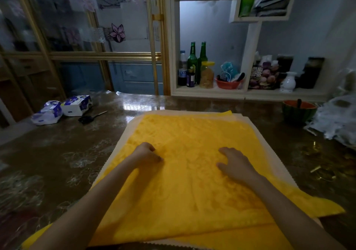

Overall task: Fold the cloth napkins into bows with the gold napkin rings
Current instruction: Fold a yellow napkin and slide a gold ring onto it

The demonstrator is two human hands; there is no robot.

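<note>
A soft, light yellow patterned cloth napkin (192,172) is being pressed flat by the curled left hand (147,153) and open right hand (236,164), nothing gripped; its corners are judged best pinched.

Bare tabletop (63,153) lying open left of the yellow napkin (188,172), tissue packs (63,109) and scissors (90,117) sitting far left; watermelon bowl (298,113), white bag (337,120), gold rings (323,170) crowding the right

The cream cloth layers (248,119) under the yellow patterned cloth napkin (192,182) only peek out at the edges, so no idea how many. The small gold bits (319,170) on the right are too dim to make out.
</note>
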